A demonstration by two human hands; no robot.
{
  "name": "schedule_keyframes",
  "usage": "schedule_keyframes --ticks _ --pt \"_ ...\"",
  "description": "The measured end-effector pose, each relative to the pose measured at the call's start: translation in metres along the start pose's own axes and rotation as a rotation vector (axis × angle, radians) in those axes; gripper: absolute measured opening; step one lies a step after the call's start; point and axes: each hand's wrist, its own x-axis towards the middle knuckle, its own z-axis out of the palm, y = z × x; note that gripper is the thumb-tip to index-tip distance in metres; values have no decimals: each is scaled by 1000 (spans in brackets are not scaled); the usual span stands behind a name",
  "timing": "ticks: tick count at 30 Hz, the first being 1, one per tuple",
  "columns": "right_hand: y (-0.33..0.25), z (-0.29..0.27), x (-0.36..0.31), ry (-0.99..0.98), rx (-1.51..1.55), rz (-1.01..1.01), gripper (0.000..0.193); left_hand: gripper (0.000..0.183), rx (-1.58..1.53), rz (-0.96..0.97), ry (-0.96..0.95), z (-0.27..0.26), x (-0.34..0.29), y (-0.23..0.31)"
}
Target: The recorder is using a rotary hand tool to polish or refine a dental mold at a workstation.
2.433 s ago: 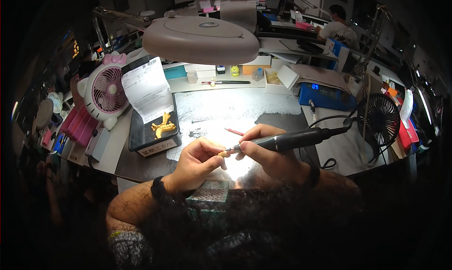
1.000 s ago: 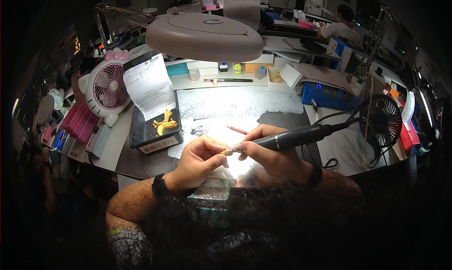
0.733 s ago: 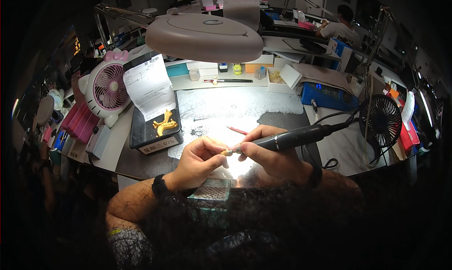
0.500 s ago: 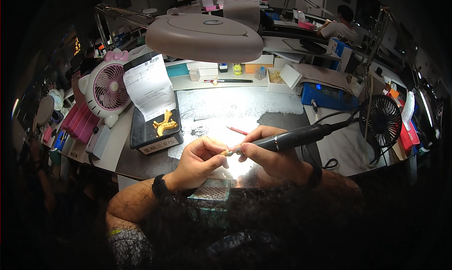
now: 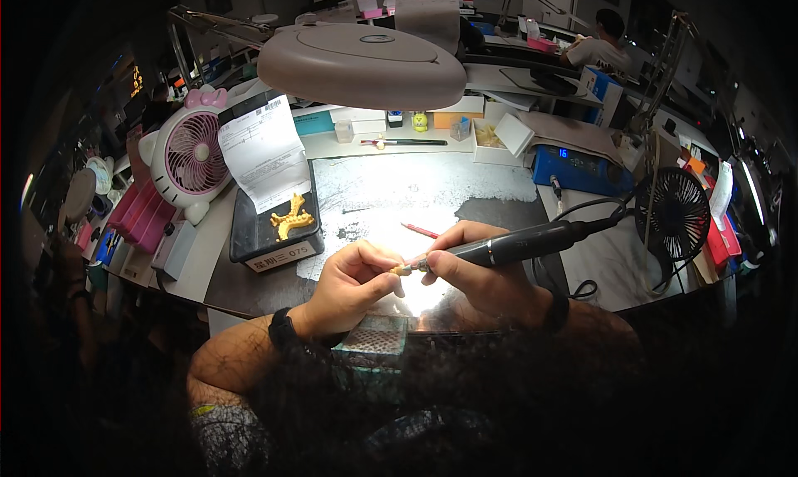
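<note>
My right hand [image 5: 478, 269] grips a dark pen-shaped rotary handpiece [image 5: 519, 244] whose cord runs off to the right. Its tip meets a tiny pale piece [image 5: 401, 270] pinched between the fingertips of my left hand [image 5: 353, 277]. Both hands hover close together over the brightly lit middle of the dusty grey work mat [image 5: 416, 190]. A black band is on each wrist. A red pencil [image 5: 420, 230] lies on the mat just beyond my right hand. Below my hands sits a small teal box with a mesh top [image 5: 371, 341].
A round lamp head [image 5: 362, 61] hangs over the bench. At left stand a pink fan [image 5: 187, 153], a black tray [image 5: 258, 244] with a yellow dental model [image 5: 289, 220] and a paper slip. A blue control box [image 5: 573, 168] and black fan [image 5: 673, 211] are at right. Another person sits far back.
Over the earlier frames the view dropped slightly, bringing the lamp lower in frame. My hands stay in the same place, the handpiece tip on the small piece.
</note>
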Motion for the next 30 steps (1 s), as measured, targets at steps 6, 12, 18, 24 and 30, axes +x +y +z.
schedule_keyframes --ticks 6,12,18,24,30 --pt "-1 -1 1 -20 -55 -1 18 17 -1 -4 -2 0 0 1" --pt "1 -1 1 -18 -64 -42 17 17 -3 -7 4 -1 0 -1" --pt "-3 3 0 19 25 36 17 17 -6 -14 5 0 0 1" --pt "-2 1 1 1 -42 -15 17 17 -46 -5 -8 0 0 1" --pt "-3 2 1 14 -24 33 17 17 -43 -11 -2 -1 -1 0"
